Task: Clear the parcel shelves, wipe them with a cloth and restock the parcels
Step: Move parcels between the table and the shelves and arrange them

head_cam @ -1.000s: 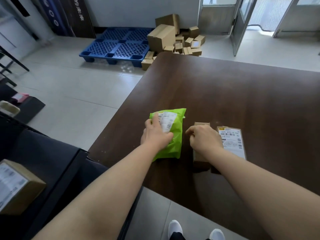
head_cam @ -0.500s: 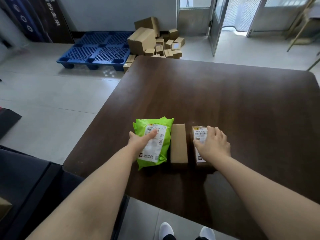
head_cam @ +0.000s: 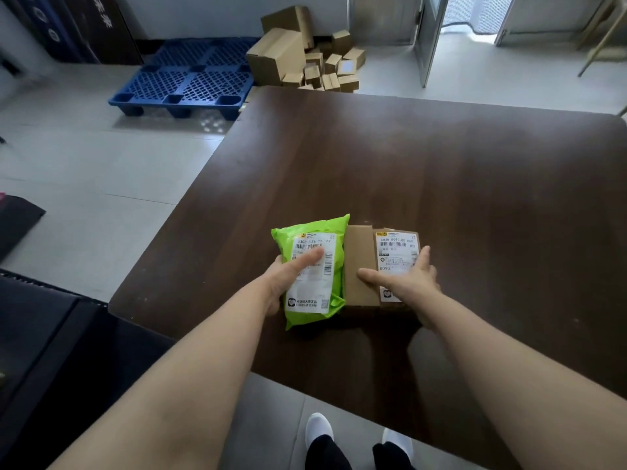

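Observation:
Three parcels lie side by side near the front edge of a dark wooden table (head_cam: 441, 164). The green plastic mailer (head_cam: 315, 232) with a white label is on the left. My left hand (head_cam: 288, 276) grips its left edge, thumb on the label and fingers under the side. Beside it sit a plain cardboard box (head_cam: 359, 245) and a labelled cardboard box (head_cam: 397, 245), touching each other. My right hand (head_cam: 410, 283) rests spread over both, thumb on the plain box and straight fingers on the label.
A blue plastic pallet (head_cam: 190, 83) lies on the tiled floor at the back left. A pile of cardboard boxes (head_cam: 305, 59) sits beyond the table's far edge. A door (head_cam: 427, 35) stands ajar at the back. A dark unit (head_cam: 51, 334) stands to my left.
The three parcels now sit pressed together. My left hand went from lying on the green mailer to gripping its edge. My right hand has spread, its thumb now on the plain box.

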